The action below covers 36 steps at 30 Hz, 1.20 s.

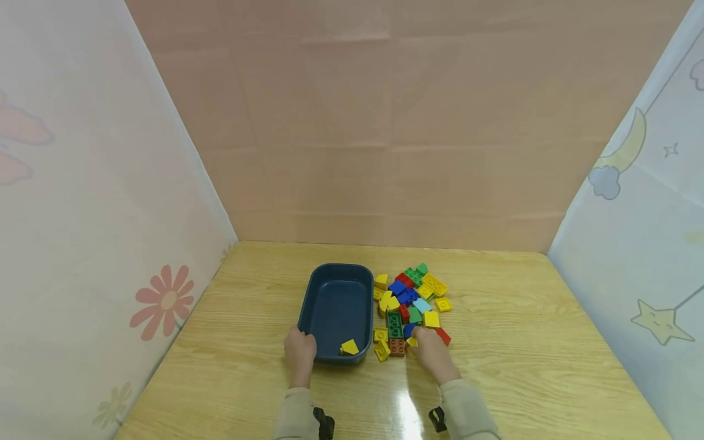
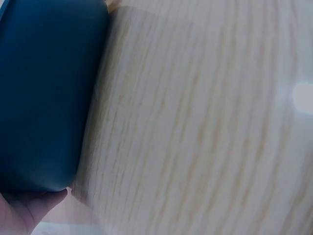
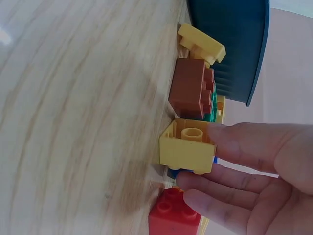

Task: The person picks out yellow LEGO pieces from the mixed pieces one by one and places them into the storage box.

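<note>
My left hand holds the near left corner of a dark blue plastic bin. The left wrist view catches only its thumb against the outer wall; the fingers are mostly hidden. Inside the bin, near its front, lies one yellow toy block. At the front of a heap of building blocks, my right hand pinches a yellow building block between thumb and fingers. Beside it stand a reddish-brown block and a red block.
Red, blue, green and yellow blocks are heaped just right of the bin, among them a long green block and a yellow plate. The wooden table is bounded by a brown back wall and patterned side walls.
</note>
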Each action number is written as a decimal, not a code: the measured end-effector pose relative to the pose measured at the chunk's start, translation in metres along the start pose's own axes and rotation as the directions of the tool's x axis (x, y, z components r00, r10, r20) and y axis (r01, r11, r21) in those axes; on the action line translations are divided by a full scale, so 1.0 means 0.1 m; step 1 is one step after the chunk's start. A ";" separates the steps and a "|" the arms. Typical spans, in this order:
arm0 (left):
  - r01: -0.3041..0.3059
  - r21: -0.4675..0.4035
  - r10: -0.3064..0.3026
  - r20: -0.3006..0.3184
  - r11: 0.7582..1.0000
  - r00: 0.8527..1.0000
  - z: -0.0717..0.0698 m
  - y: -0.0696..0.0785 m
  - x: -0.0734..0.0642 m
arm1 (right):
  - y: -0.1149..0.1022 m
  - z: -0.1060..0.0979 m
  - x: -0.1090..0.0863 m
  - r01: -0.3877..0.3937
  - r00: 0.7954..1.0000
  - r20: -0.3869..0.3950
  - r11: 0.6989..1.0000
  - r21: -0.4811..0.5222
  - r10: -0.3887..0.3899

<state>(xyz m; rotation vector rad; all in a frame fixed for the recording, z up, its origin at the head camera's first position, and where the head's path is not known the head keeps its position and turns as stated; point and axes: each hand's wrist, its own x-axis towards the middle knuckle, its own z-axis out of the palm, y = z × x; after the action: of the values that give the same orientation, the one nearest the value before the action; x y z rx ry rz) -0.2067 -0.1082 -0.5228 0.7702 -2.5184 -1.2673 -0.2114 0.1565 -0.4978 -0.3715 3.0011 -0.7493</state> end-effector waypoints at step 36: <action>-0.003 -0.035 0.003 0.009 0.999 1.000 0.02 -0.01 0.00 | -0.27 0.02 0.12 0.145 0.932 -0.348 0.985 0.090 -0.105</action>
<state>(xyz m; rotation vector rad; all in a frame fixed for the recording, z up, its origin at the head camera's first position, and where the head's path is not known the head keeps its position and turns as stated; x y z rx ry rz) -0.2066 -0.1076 -0.5248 0.7540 -2.4966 -1.3132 -0.2164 0.1293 -0.4868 -0.4776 3.2557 -1.0981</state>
